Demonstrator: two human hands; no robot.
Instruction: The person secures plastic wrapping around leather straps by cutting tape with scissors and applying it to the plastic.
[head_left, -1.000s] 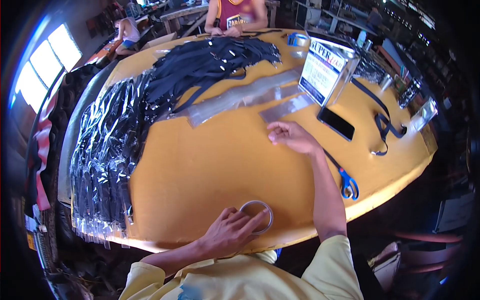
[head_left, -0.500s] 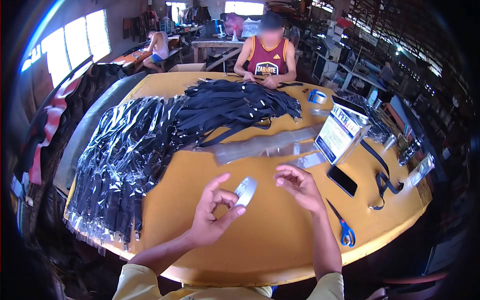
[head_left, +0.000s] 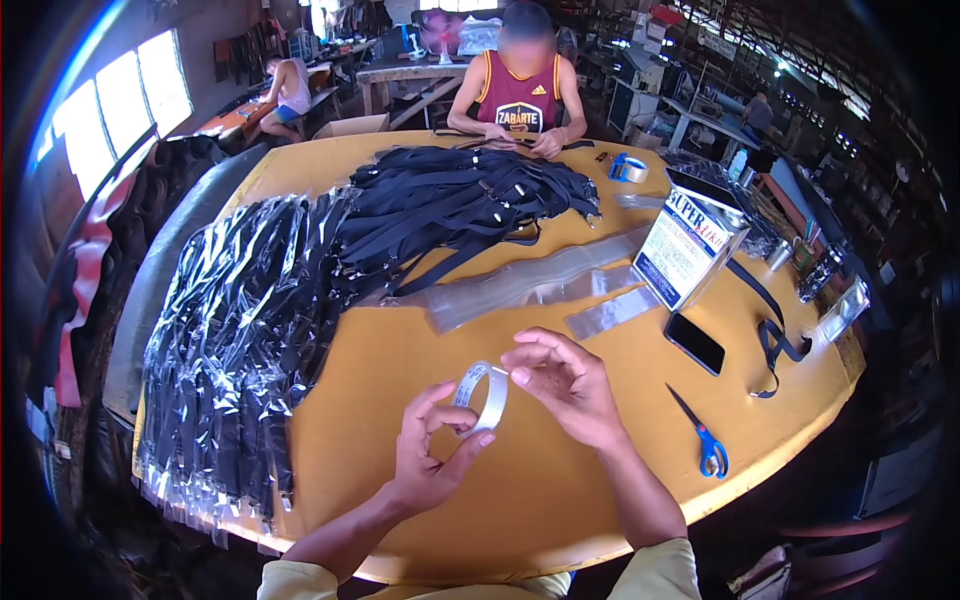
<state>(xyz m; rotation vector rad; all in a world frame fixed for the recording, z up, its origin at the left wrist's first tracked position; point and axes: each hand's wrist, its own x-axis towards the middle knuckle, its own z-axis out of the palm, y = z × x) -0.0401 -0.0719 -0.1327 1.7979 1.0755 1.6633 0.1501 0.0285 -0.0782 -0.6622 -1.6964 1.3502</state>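
My left hand (head_left: 432,440) holds a roll of clear tape (head_left: 493,400) above the table, with the fingers through its ring and the thumb against its lower edge. The roll stands nearly upright, and printing shows on its inner face. At the roll's upper right edge, my right hand (head_left: 572,392) has its thumb and fingertips bent together in a pinch on the tape. Below both hands is the yellow tabletop (head_left: 480,510).
Plastic-wrapped black straps (head_left: 235,340) lie left, beside loose black straps (head_left: 450,210). Clear plastic sleeves (head_left: 530,285) stretch across the middle. On the right are a tin can (head_left: 685,250), a phone (head_left: 694,343), scissors (head_left: 708,445) and a tape dispenser (head_left: 628,168). A person (head_left: 522,90) works opposite.
My right hand has moved left to the roll's edge. The roll has turned, showing more of its ring, and my left hand has shifted slightly. The view has shifted a little too.
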